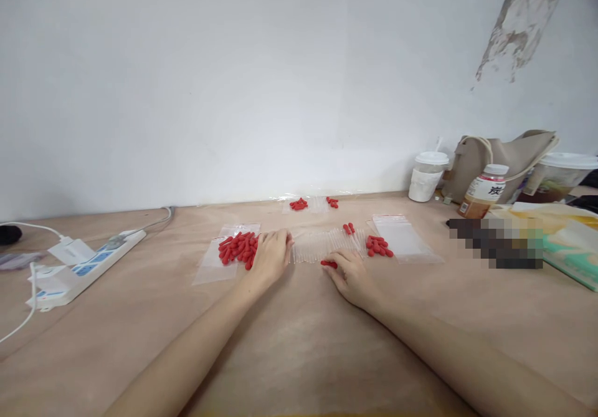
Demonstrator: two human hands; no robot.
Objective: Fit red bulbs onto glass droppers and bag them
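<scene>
Held a small, red, bulb-ended piece (329,264) in the right hand (350,278), with fingers and thumb closed around it, near the middle of the brown-covered bench (299,348). Curled the left hand (272,255) beside a heap of red, bulb-ended pieces (236,249) lying partly on a clear, flat plastic bag (215,272); could not tell its hold. Had a row of slim, clear tubes (308,247) stretching from the left hand past the right, a small red cluster (379,246) at its right end, and two more red clusters (299,204) near the bench's far edge.
</scene>
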